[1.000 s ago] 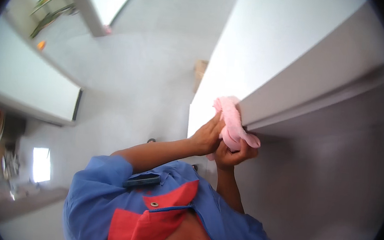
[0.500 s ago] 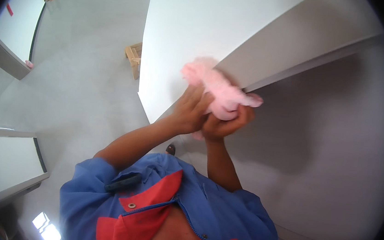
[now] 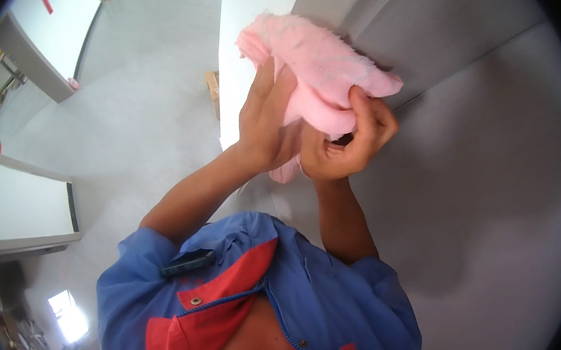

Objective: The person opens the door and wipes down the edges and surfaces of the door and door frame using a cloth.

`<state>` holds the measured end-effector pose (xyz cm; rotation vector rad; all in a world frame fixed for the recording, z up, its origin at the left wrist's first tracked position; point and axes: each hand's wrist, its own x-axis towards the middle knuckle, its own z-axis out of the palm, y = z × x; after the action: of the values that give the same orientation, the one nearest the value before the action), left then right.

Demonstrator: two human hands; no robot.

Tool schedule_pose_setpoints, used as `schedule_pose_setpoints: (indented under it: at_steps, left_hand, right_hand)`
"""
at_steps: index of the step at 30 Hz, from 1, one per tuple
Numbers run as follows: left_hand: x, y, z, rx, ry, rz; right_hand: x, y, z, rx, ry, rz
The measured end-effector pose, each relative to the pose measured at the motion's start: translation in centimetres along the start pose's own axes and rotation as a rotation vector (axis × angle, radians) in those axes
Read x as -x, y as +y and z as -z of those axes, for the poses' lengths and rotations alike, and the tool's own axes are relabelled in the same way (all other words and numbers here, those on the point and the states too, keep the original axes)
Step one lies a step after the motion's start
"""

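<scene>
A bunched pink cloth (image 3: 318,60) with a fuzzy surface is held up in front of me. My left hand (image 3: 262,116) presses on its left part, fingers stretched along the folds and thumb hidden. My right hand (image 3: 359,132) grips the cloth's right side with bent fingers, the thumb hidden in part. A loose pink end (image 3: 284,171) hangs below, between my wrists. Behind the cloth stands a white wall (image 3: 246,3) with a grey side face (image 3: 331,1).
To the right spreads a large grey surface (image 3: 484,161) with a thin seam. A wooden stool (image 3: 213,91) stands partly behind the white wall. Grey floor (image 3: 145,108) lies at the left, with a white partition (image 3: 14,200) beyond it. Red decorations (image 3: 46,2) hang on a far wall.
Both hands and the cloth have moved up in the picture. The cloth is spread wider and looks larger. The view has shifted, so the white wall shows narrower.
</scene>
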<state>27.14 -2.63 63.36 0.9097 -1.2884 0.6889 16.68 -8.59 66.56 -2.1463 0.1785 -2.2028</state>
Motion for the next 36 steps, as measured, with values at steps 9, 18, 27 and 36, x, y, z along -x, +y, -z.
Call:
schedule_pose_setpoints:
  at_steps: [9, 18, 27, 36]
  left_hand:
    - [2.9, -2.3, -0.6, 0.111, -0.083, 0.247]
    - [-8.2, -4.2, -0.7, -0.033, -0.015, -0.112]
    - [14.0, -6.6, 3.9, 0.03, -0.317, 0.157]
    - [22.5, -2.3, 6.3, -0.016, -0.545, 0.674]
  right_hand:
    - [3.4, 1.8, 0.1, -0.01, -0.165, -0.099]
    - [-5.8, 2.3, -3.3, 0.025, 0.043, 0.088]
    - [12.2, 0.1, 0.0, 0.12, -0.4, -0.268]
    - [22.4, -1.5, 4.1, -0.619, -0.378, -1.605]
